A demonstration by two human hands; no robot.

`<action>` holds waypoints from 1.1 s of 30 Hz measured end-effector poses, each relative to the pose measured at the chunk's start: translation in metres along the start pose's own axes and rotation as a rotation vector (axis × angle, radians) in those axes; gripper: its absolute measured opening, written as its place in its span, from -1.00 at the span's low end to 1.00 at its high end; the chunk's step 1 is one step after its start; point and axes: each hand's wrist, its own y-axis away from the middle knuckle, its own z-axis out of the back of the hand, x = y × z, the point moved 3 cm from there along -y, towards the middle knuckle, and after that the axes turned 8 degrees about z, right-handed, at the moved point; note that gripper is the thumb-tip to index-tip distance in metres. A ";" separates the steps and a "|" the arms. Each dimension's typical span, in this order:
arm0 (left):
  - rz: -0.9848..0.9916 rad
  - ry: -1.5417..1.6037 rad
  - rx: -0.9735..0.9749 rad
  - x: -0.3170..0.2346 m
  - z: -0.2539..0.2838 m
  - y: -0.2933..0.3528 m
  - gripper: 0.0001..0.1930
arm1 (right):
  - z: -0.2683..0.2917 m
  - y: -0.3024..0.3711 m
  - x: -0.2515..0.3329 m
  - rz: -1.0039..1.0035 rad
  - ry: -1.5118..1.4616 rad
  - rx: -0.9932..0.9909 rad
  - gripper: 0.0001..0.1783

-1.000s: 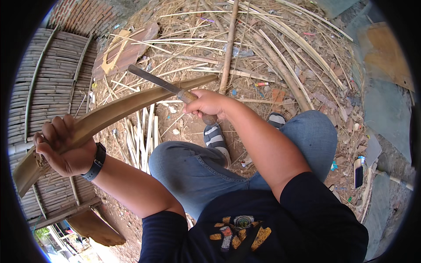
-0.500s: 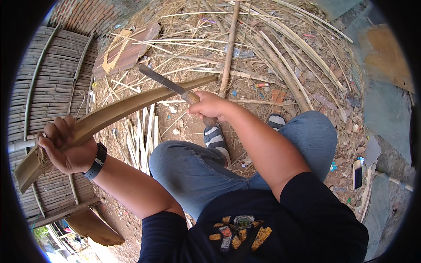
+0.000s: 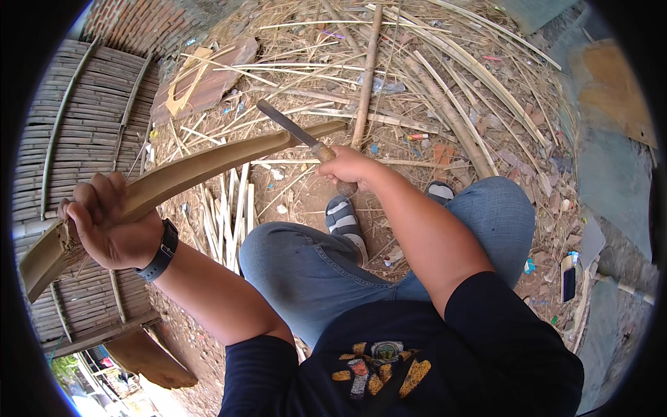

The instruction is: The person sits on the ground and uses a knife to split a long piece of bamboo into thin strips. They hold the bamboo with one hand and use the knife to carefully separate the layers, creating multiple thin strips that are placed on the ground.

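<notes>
A long, split bamboo strip point(image 3: 208, 163) slants from the far left of the view up to the ground near the middle. My left hand point(image 3: 114, 226), with a dark watch on its wrist, is closed around the strip close to its near end. In my right hand point(image 3: 345, 169) is a long-bladed knife point(image 3: 288, 125), its wooden handle gripped in closed fingers. The blade points up and left and crosses over the strip near the far end. Whether its edge touches the bamboo I cannot tell.
Thin split bamboo strips point(image 3: 233, 208) lie in front of my left knee. A pole point(image 3: 366, 76) and more long strips point(image 3: 479, 69) cover the littered ground ahead. A slatted bamboo wall point(image 3: 87, 132) stands at left. A phone point(image 3: 568, 278) lies at the right.
My right hand has moved the knife right and slightly down, toward the strip's far end. My left hand keeps its hold on the strip, almost unmoved.
</notes>
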 end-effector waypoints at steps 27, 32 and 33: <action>-0.008 -0.009 -0.053 -0.001 -0.013 0.005 -0.78 | 0.002 -0.005 0.002 -0.014 -0.020 -0.038 -0.72; -0.006 -0.001 -0.012 0.012 -0.030 0.009 -0.86 | 0.010 -0.014 -0.029 -0.127 0.013 -0.186 -0.72; 0.000 -0.001 -0.025 0.014 -0.026 0.009 -0.86 | 0.009 -0.009 -0.025 -0.087 -0.016 -0.146 -0.72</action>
